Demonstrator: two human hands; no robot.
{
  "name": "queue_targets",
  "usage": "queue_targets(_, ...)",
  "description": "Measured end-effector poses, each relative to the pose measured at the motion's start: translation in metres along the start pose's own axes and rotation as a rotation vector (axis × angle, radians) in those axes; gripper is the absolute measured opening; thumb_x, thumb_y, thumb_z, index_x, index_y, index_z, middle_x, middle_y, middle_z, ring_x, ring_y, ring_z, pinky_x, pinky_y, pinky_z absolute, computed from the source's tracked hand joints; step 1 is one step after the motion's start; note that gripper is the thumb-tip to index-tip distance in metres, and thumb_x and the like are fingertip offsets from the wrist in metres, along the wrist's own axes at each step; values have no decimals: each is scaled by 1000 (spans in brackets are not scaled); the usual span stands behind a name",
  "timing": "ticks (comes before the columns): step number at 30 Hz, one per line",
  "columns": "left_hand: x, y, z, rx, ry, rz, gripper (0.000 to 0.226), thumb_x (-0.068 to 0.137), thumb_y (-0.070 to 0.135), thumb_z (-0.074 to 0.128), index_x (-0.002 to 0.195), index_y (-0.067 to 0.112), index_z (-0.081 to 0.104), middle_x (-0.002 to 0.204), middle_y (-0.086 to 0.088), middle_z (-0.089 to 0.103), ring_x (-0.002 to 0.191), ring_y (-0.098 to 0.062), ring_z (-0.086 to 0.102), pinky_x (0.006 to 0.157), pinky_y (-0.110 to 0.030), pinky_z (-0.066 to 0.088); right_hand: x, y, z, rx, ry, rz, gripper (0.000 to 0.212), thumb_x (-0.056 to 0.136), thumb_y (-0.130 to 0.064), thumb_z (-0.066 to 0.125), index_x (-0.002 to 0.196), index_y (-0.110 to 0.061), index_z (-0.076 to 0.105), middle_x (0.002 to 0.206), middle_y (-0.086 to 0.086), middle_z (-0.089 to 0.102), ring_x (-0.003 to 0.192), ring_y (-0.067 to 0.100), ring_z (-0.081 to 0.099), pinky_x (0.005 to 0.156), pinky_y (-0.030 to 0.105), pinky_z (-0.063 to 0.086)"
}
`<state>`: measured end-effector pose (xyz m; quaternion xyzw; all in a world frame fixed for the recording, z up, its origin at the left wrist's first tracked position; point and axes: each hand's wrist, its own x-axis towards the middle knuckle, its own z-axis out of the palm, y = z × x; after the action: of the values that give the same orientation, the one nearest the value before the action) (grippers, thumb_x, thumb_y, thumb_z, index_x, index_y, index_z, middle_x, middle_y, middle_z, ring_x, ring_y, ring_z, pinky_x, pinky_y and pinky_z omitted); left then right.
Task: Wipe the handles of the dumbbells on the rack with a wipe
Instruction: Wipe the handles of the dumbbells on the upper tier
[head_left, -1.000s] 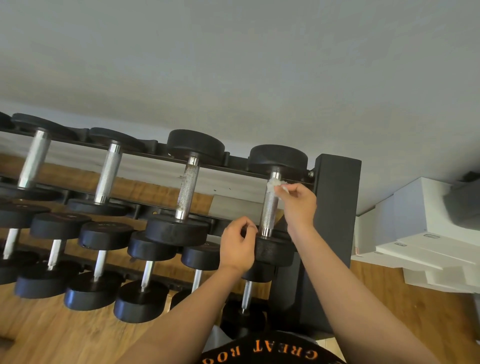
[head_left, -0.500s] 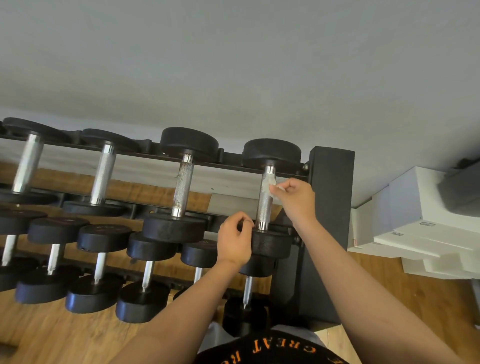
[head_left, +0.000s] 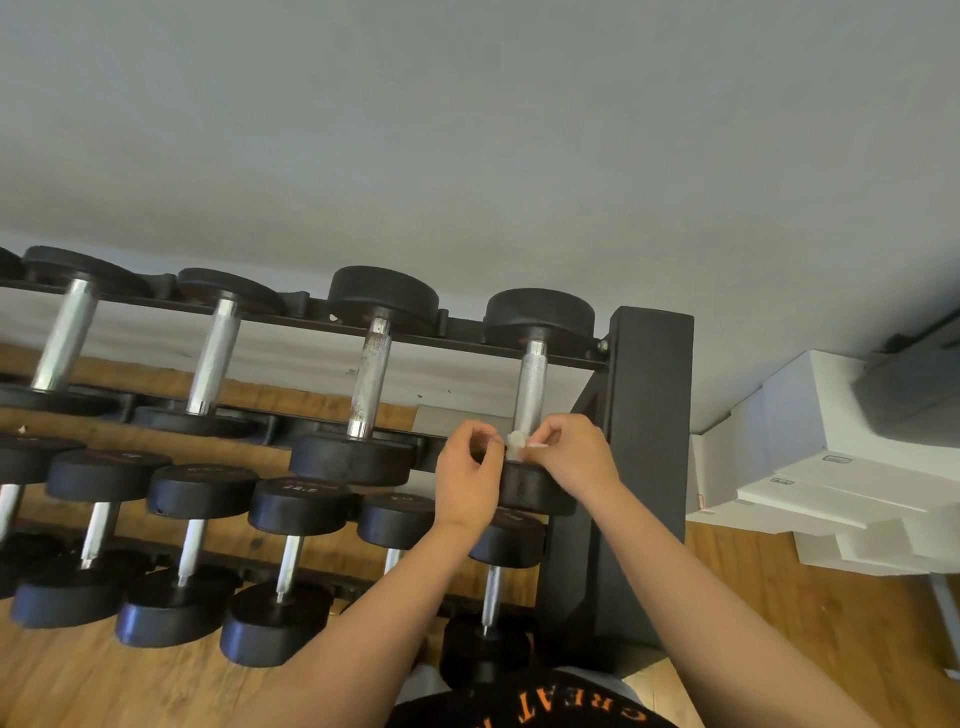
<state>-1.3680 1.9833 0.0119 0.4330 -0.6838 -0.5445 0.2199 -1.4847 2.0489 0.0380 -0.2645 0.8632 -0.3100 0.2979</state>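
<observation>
A black rack (head_left: 649, 441) holds rows of black dumbbells with chrome handles. The rightmost dumbbell on the top row has a knurled handle (head_left: 532, 387). My right hand (head_left: 569, 454) pinches a small white wipe (head_left: 516, 440) against the near end of that handle. My left hand (head_left: 467, 480) curls round the dumbbell's near black head (head_left: 530, 488) and holds it. The dumbbell to its left has a rust-speckled handle (head_left: 370, 379).
Two more top-row dumbbells (head_left: 213, 358) lie further left. Lower rows of smaller dumbbells (head_left: 288, 566) stand nearer me over a wooden floor (head_left: 831, 623). White stacked boxes (head_left: 810, 467) sit right of the rack. A grey wall (head_left: 467, 130) rises behind.
My right hand has slid the wipe down the handle from its far end to its near end. My left hand has stayed on the near head.
</observation>
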Motion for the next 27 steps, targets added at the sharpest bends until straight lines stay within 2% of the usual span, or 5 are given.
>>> queue_targets(5, 0, 14, -17, 98, 8, 193, 17, 88, 9, 68, 95, 23, 62, 89, 7, 64, 83, -4, 60, 75, -9, 47, -12, -3, 2, 179, 46, -15, 19, 80, -25, 78, 91, -15, 66, 86, -8, 64, 80, 3, 58, 62, 15, 40)
queue_targets(10, 11, 26, -17, 121, -243, 55, 27, 88, 27, 71, 112, 16, 64, 103, 4, 65, 95, -6, 61, 79, -11, 46, -26, 1, 4, 252, -8, -106, 14, 94, -18, 61, 100, -21, 73, 96, -5, 65, 89, 2, 59, 71, 6, 43)
queue_targets(15, 25, 30, -18, 225, -305, 33, 22, 82, 26, 77, 99, 14, 67, 96, 3, 68, 90, -7, 62, 84, -19, 49, -27, 7, 1, 359, -50, -83, 32, 99, -6, 45, 116, -24, 64, 101, -6, 64, 96, 1, 57, 76, 3, 41)
queue_targets(20, 39, 31, -21, 315, -315, 8, 17, 80, 6, 76, 81, 18, 65, 84, 3, 66, 80, -6, 62, 88, -28, 54, -20, 12, 16, 648, 343, 91, 28, 99, -6, 40, 99, -23, 62, 95, 1, 66, 98, 16, 62, 89, 30, 49)
queue_targets(27, 51, 29, -20, 397, -346, -43, 23, 90, -1, 59, 78, 17, 66, 85, 2, 66, 76, -2, 59, 83, -23, 53, -13, 3, 37, 521, 493, 104, 21, 102, -16, 40, 97, -13, 60, 88, -3, 60, 82, 5, 53, 66, 16, 38)
